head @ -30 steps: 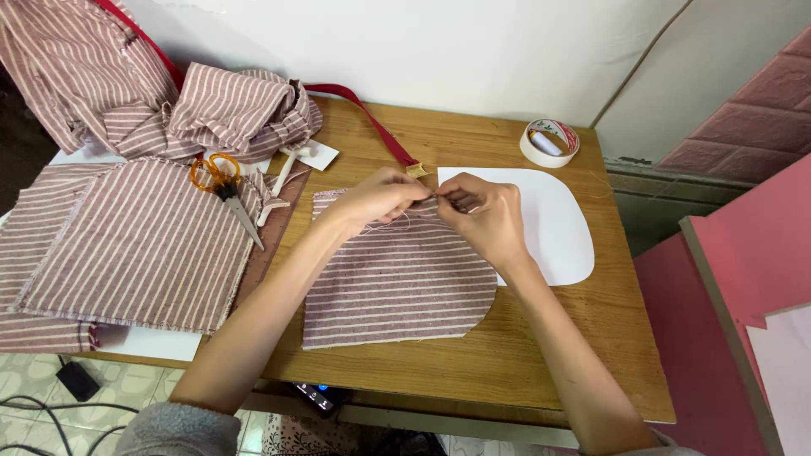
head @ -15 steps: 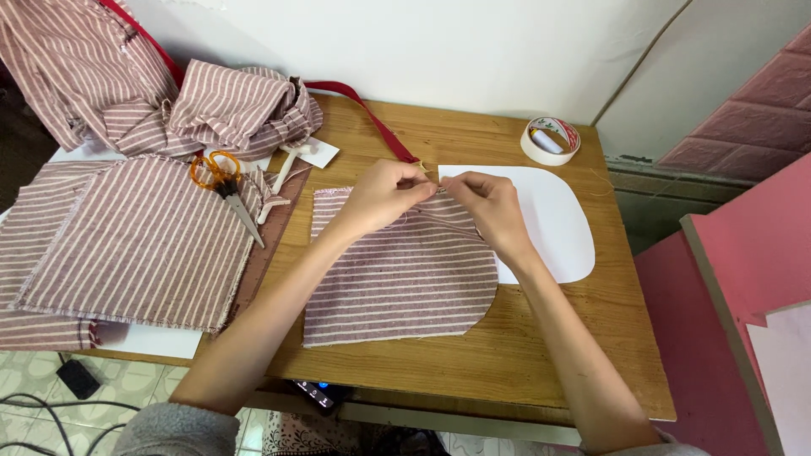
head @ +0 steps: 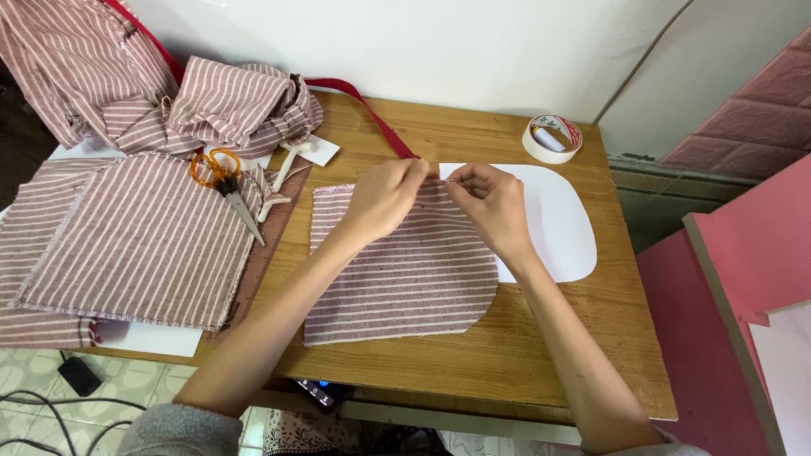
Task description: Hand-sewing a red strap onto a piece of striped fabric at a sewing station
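My left hand [head: 384, 198] and right hand [head: 490, 203] both pinch the top edge of the striped fabric piece [head: 397, 270], which lies beneath them on the desk [head: 541, 338]; an uneven tug could, I judge, skew it off the white template [head: 557, 224] under my right hand.

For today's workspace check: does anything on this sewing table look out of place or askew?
Mostly tidy. The orange-handled scissors lie on the striped fabric pile, which overhangs the table at its left edge.

bright even daylight, soft faint shadows, sharp focus, mild wide-angle bending at edges
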